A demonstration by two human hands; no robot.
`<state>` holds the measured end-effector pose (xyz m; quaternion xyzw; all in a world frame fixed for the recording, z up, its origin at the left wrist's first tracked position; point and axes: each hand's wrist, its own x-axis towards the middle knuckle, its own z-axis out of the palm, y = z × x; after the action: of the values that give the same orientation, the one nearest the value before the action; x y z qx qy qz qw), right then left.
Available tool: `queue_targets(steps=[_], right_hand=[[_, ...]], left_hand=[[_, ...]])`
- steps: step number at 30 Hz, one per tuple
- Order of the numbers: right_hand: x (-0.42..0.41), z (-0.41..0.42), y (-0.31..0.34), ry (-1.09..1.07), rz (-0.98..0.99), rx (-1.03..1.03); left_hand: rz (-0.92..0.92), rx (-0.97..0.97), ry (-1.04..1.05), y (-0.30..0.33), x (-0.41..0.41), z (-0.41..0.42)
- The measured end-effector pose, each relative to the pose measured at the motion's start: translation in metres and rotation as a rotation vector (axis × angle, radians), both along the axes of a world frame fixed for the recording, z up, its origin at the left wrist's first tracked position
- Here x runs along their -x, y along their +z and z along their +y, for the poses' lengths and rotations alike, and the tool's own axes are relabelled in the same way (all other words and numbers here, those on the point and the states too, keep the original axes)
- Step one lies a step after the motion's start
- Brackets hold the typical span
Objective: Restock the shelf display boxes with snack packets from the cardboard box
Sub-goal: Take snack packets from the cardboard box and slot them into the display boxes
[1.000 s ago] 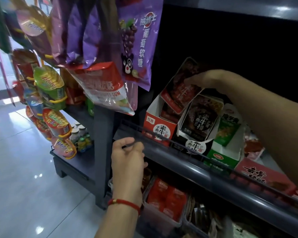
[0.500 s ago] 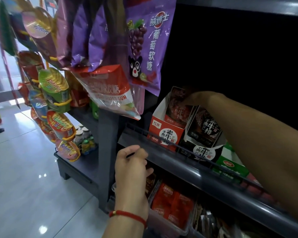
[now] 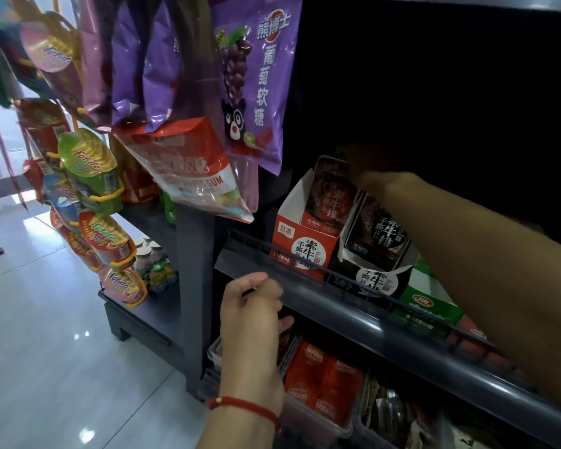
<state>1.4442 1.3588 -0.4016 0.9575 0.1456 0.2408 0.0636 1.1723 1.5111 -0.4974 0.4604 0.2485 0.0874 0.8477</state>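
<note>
On the shelf stands a red display box (image 3: 300, 244) with red snack packets (image 3: 332, 202) upright in it. My right hand (image 3: 374, 181) reaches into the dark shelf, and its fingers, deep in shadow, grip the top edge of those packets. A black display box (image 3: 374, 280) with dark packets (image 3: 379, 231) stands just to the right, under my forearm. My left hand (image 3: 253, 306), red string on its wrist, hovers in front of the shelf rail (image 3: 386, 325) with its fingers curled on nothing. The cardboard box is out of view.
A green display box (image 3: 428, 303) sits further right. Purple candy bags (image 3: 259, 76) and a gum bag (image 3: 188, 170) hang close on the left, above potato snack cups (image 3: 91, 170). Clear bins of red packets (image 3: 321, 384) fill the lower shelf. Tiled floor (image 3: 46, 351) lies to the left.
My right hand has lowered the tilted red packets down into the red display box, where they now stand upright. My left hand has barely moved.
</note>
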Motion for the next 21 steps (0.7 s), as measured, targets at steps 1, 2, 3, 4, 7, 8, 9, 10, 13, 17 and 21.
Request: queue_targets(steps=[1, 2, 3, 4, 7, 8, 9, 10, 13, 17, 21], right_hand=[[0.003, 0.0, 0.001, 0.009, -0.014, -0.008], [0.007, 0.001, 0.004, 0.026, -0.018, -0.011], [0.013, 0.001, 0.009, 0.048, -0.01, -0.02], [0.02, 0.001, 0.014, 0.066, 0.007, -0.048], [0.064, -0.003, 0.03, 0.133, 0.003, -0.142], [0.085, -0.008, 0.032, 0.203, -0.042, -0.177], [0.111, -0.015, 0.032, 0.296, -0.098, -0.201], [0.138, -0.022, 0.031, 0.392, -0.118, -0.223], [0.223, -0.055, 0.012, 0.537, 0.103, -0.376], [0.315, -0.12, -0.03, 0.459, 0.63, -0.591], [0.37, -0.186, -0.111, 0.229, 1.02, -0.483]], left_hand=[[0.003, -0.006, -0.003, -0.001, 0.0, -0.001], [0.005, -0.012, -0.008, -0.002, 0.0, -0.001], [0.006, -0.019, -0.015, -0.003, 0.0, -0.001], [0.005, -0.03, -0.024, -0.005, 0.001, -0.002], [0.002, -0.082, -0.064, -0.007, 0.002, -0.003], [0.001, -0.117, -0.084, -0.008, 0.003, -0.005], [-0.003, -0.163, -0.112, -0.008, 0.004, -0.006], [-0.007, -0.208, -0.148, -0.008, 0.006, -0.008], [-0.025, -0.355, -0.311, -0.01, 0.013, -0.016], [-0.021, -0.648, -0.589, -0.02, 0.028, -0.034], [-0.101, -1.143, -0.939, -0.053, 0.04, -0.065]])
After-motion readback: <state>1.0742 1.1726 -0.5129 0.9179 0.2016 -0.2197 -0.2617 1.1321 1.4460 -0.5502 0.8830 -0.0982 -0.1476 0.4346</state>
